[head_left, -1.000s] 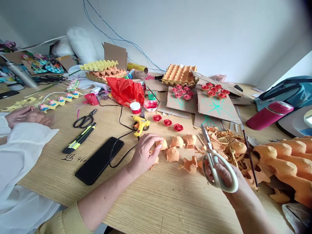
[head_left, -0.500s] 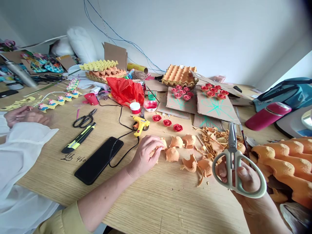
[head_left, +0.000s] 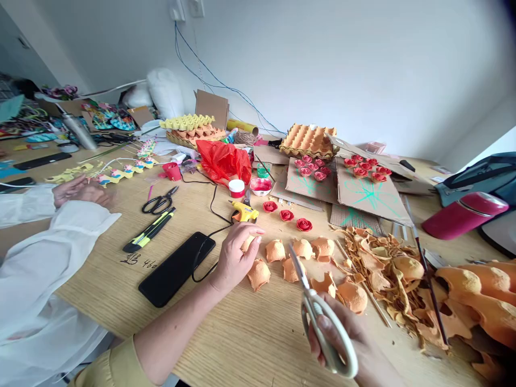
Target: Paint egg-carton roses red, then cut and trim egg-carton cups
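Observation:
My left hand hovers at the left end of two rows of cut orange egg-carton cups. Its thumb and fingers are apart, and one cup shows in the gap between them; whether they touch it I cannot tell. A second cup lies just below the thumb. My right hand holds white-handled scissors by the loops, blades pointing up and left over the cups. Near the blades lie more cups, such as one and a larger one.
Carton scraps and a brush lie to the right. Red paper roses, a yellow glue gun and a paint dish are beyond the cups. A phone lies left; another person's hands work farther left.
My left hand has let go of a cup, now lying in the row. The scissors have swung down and left, from upright to pointing over the cups. The view has shifted.

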`<state>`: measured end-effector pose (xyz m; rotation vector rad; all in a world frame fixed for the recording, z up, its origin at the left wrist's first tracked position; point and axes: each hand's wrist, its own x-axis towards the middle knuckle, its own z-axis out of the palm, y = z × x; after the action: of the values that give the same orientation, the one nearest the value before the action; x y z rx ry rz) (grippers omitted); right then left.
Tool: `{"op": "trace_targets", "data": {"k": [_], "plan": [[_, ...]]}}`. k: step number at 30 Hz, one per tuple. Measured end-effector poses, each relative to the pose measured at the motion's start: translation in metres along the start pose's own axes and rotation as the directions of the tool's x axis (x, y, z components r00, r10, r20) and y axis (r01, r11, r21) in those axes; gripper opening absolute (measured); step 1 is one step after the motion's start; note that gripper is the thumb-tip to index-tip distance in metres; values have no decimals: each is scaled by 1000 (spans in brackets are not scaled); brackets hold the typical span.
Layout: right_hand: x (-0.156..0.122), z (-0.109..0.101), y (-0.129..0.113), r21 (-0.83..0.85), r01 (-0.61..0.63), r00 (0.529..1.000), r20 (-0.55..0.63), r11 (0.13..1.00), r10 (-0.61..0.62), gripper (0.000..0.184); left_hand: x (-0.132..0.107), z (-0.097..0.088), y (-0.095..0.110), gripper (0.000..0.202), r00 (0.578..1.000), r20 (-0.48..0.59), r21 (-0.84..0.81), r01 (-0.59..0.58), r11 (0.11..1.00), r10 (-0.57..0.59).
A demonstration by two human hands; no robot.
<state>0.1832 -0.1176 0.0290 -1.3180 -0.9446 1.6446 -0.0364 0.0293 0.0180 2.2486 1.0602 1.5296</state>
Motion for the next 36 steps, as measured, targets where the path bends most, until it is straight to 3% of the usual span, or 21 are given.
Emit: {"op": "trace_targets", "data": {"k": [4, 8, 12, 14, 20, 26, 29, 36], "plan": [[13, 10, 3, -68, -26, 999, 41, 997, 29, 58, 3, -6, -4, 13, 999, -18, 9, 39, 999, -39], [20, -8, 0, -108, -36, 995, -99, 994, 25, 61, 4, -7, -5, 13, 999, -16, 3, 49, 999, -49], [17, -24, -3, -147, 49, 963, -256, 988, -85, 57, 5, -7, -6, 13, 999, -18, -4, 48, 999, -49], [15, -21, -2, -141, 61, 966, -240, 988, -94, 56, 5, -7, -6, 12, 998, -15, -6, 56, 998, -56], [24, -5, 1, -61, -57, 994, -93, 997, 52, 58, 4, -5, -7, 12, 998, 5, 4, 70, 998, -70], [28, -33, 10, 50, -20, 973, -227, 999, 31, 48, 9, -12, -11, 13, 997, -31, 43, 75, 996, -74], [25, -32, 13, 76, -7, 963, -267, 997, 27, 49, 12, -17, -13, 13, 994, -56, 40, 98, 994, -96], [19, -7, 5, -32, 5, 990, -144, 999, -9, 57, 6, -8, -13, 12, 990, 131, 28, 57, 998, -60]]}}
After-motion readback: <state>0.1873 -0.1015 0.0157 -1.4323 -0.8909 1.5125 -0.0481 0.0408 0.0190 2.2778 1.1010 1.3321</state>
